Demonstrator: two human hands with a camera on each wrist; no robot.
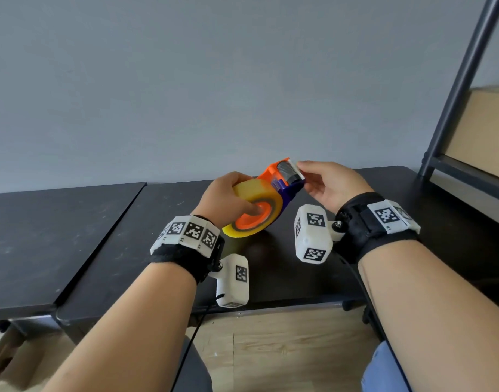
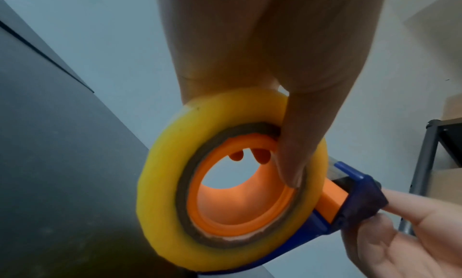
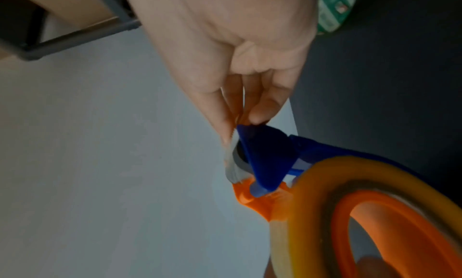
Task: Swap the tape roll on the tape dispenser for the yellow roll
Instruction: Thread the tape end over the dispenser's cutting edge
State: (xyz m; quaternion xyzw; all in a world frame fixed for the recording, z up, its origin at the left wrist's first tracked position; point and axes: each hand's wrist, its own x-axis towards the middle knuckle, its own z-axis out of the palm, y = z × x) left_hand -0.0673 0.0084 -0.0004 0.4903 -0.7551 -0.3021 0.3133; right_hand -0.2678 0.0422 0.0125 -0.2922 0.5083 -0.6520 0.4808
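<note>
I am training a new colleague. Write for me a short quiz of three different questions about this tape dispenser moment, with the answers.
1. True or false: the yellow tape roll lies flat on the black table.
2. Which hand has its thumb in the orange hub of the orange and blue plastic tape dispenser? A: left hand. B: right hand.
3. Fill in: the right hand's fingers touch the dispenser at its ____ end.

Key: 1 false, it is mounted on the dispenser, held above the table. 2 A. 3 cutter.
</note>
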